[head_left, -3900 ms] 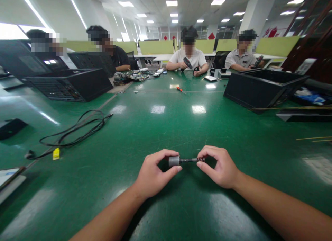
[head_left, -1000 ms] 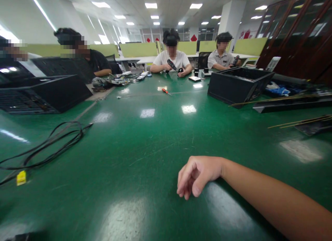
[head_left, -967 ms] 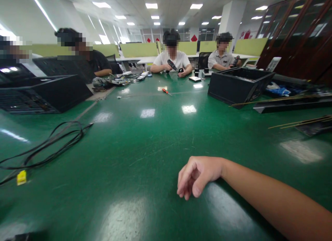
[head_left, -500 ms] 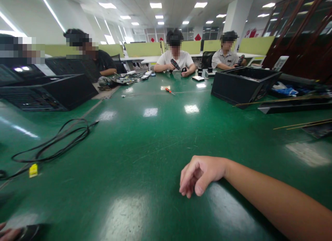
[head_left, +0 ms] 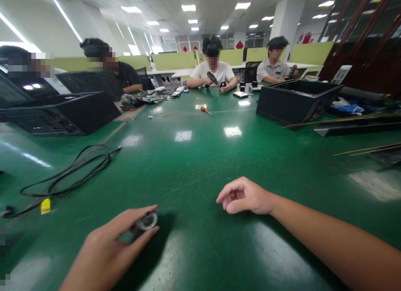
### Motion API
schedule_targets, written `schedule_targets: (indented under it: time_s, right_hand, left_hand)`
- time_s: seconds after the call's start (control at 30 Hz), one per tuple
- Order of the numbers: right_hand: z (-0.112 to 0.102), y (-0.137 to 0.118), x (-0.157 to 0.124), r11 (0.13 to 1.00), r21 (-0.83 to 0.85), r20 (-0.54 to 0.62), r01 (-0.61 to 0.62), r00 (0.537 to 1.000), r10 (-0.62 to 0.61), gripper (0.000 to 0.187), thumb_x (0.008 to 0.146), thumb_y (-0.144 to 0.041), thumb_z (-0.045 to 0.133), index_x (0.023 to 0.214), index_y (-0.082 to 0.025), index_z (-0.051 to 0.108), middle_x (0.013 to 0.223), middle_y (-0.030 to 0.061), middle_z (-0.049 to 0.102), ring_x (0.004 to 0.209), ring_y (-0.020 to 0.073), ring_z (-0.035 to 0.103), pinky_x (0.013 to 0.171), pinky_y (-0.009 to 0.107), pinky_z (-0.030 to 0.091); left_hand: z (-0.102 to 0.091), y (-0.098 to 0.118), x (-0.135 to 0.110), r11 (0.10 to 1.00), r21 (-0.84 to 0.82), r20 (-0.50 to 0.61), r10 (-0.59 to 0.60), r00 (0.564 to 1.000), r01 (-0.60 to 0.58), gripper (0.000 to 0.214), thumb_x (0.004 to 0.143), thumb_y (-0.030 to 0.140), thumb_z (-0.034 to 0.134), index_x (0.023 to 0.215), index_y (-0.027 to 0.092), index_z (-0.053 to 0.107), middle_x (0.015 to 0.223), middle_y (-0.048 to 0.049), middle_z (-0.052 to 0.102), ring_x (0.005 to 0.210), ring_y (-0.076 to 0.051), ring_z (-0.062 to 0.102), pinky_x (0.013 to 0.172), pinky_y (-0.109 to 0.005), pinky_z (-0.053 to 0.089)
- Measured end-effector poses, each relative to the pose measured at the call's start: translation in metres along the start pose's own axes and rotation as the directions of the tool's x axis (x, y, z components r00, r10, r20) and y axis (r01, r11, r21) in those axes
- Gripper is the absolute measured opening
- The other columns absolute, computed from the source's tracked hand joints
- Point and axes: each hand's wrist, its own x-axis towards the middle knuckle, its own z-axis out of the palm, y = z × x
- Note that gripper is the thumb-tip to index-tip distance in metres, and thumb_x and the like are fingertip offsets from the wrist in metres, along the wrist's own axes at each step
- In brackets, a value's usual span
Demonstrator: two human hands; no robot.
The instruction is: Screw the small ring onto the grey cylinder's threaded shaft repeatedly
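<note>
My left hand (head_left: pixel 109 247) comes in from the lower left, low over the green table (head_left: pixel 194 165). Its thumb and fingertips pinch a small round silver metal part (head_left: pixel 148 220). My right hand (head_left: pixel 246 197) hovers just above the table to the right of it, fingers loosely curled with the index finger pointing left. Nothing shows in the right hand. The two hands are about a hand's width apart.
A coiled black cable (head_left: pixel 72 172) with a yellow tag (head_left: pixel 45 206) lies at left. Black computer cases stand at left (head_left: pixel 62 113) and right (head_left: pixel 297 100). A red screwdriver (head_left: pixel 205 110) lies far ahead. Several people sit working at the far end. Thin rods (head_left: pixel 366 149) lie at right.
My left hand has come into view from the lower left holding the round silver part. My right hand has lifted slightly and its fingers have loosened.
</note>
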Motion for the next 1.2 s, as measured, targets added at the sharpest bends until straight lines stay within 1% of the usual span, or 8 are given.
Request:
schedule_targets:
  time_s: [0.07,0.17,0.23,0.3,0.53,0.77,0.93,1.2]
  right_hand:
    - [-0.001,-0.002,-0.002,0.993,-0.088,-0.092,0.075,0.992,-0.083,0.039,0.072,-0.026,0.085,0.108,-0.015,0.072,0.088,0.0031,0.069,0.073,0.0114,0.063,0.069,0.024,0.05]
    - [0.003,-0.005,-0.005,0.956,-0.258,-0.108,0.14,0.979,-0.172,0.048,0.074,-0.023,0.079,0.119,-0.017,0.064,0.098,0.0042,0.066,0.072,0.0124,0.062,0.069,0.027,0.05]
    - [0.008,-0.006,-0.006,0.9,-0.403,-0.117,0.164,0.966,-0.228,0.047,0.074,-0.02,0.075,0.118,-0.017,0.063,0.096,0.0041,0.065,0.073,0.0138,0.06,0.069,0.028,0.05]
    - [0.013,-0.007,-0.007,0.828,-0.535,-0.118,0.17,0.955,-0.272,0.043,0.071,-0.017,0.072,0.113,-0.018,0.063,0.091,0.0028,0.065,0.074,0.0151,0.059,0.067,0.027,0.049]
    - [0.021,-0.007,-0.008,0.651,-0.743,-0.068,0.156,0.95,-0.306,0.028,0.066,-0.015,0.074,0.091,-0.02,0.061,0.08,-0.0014,0.061,0.07,0.0144,0.056,0.066,0.026,0.045]
    - [0.02,-0.006,-0.012,0.621,-0.77,-0.06,0.147,0.952,-0.3,0.03,0.069,-0.017,0.076,0.095,-0.019,0.062,0.081,-0.0007,0.062,0.071,0.0146,0.058,0.066,0.026,0.045]
    - [0.021,-0.004,-0.011,0.592,-0.791,-0.051,0.15,0.95,-0.309,0.026,0.072,-0.017,0.074,0.096,-0.019,0.063,0.082,0.0003,0.063,0.072,0.0155,0.058,0.067,0.027,0.045]
    - [0.023,-0.005,-0.012,0.549,-0.818,-0.062,0.173,0.922,-0.383,0.022,0.075,-0.013,0.07,0.096,-0.02,0.065,0.082,0.0005,0.065,0.073,0.0155,0.06,0.068,0.027,0.044]
  left_hand:
    - [0.024,0.029,0.027,0.994,-0.085,0.092,0.069,0.993,-0.062,0.041,0.079,0.035,0.073,0.119,0.028,0.068,0.098,0.0,0.077,0.075,-0.018,0.072,0.067,-0.025,0.058]
    - [0.062,0.07,0.056,0.965,-0.246,0.157,0.13,0.979,-0.089,0.04,0.074,0.017,0.07,0.113,0.026,0.066,0.096,0.002,0.075,0.081,-0.016,0.071,0.072,-0.024,0.056]
    - [0.08,0.084,0.062,0.938,-0.332,0.189,0.174,0.966,-0.105,0.035,0.072,0.012,0.069,0.104,0.025,0.065,0.095,0.0023,0.073,0.086,-0.016,0.07,0.078,-0.026,0.054]
    - [0.089,0.085,0.06,0.926,-0.363,0.213,0.187,0.959,-0.1,0.031,0.071,0.01,0.067,0.099,0.024,0.064,0.093,0.0022,0.071,0.086,-0.016,0.068,0.078,-0.027,0.052]
    - [0.085,0.071,0.05,0.914,-0.395,0.207,0.189,0.96,-0.095,0.028,0.07,0.008,0.066,0.093,0.022,0.067,0.085,0.0012,0.067,0.078,-0.016,0.065,0.07,-0.027,0.048]
    - [0.089,0.068,0.051,0.82,-0.514,0.092,0.344,0.935,-0.251,0.035,0.08,0.011,0.068,0.113,0.024,0.07,0.102,-0.0033,0.072,0.09,-0.016,0.068,0.08,-0.027,0.053]
    - [0.09,0.068,0.05,0.822,-0.518,0.029,0.294,0.955,-0.237,0.038,0.078,0.01,0.07,0.113,0.023,0.069,0.1,-0.0031,0.072,0.088,-0.015,0.068,0.079,-0.026,0.053]
    - [0.093,0.069,0.049,0.87,-0.484,0.093,0.156,0.983,-0.092,0.031,0.074,0.019,0.078,0.103,0.022,0.071,0.086,0.0007,0.074,0.069,-0.013,0.065,0.064,-0.023,0.051]
